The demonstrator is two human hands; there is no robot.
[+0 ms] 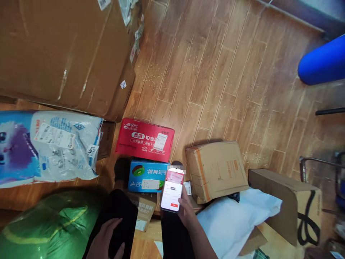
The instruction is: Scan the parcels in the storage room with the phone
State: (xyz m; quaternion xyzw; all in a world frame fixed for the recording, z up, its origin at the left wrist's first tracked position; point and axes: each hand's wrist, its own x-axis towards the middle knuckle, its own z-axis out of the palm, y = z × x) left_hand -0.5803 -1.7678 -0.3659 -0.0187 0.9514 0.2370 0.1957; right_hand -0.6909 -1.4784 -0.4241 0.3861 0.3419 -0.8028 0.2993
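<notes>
as the hands (105, 240) lie apart, the phone (171, 194) sits in the right (186, 211)

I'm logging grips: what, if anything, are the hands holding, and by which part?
The right hand holds a phone by its lower right side; the left hand holds nothing visible.
</notes>
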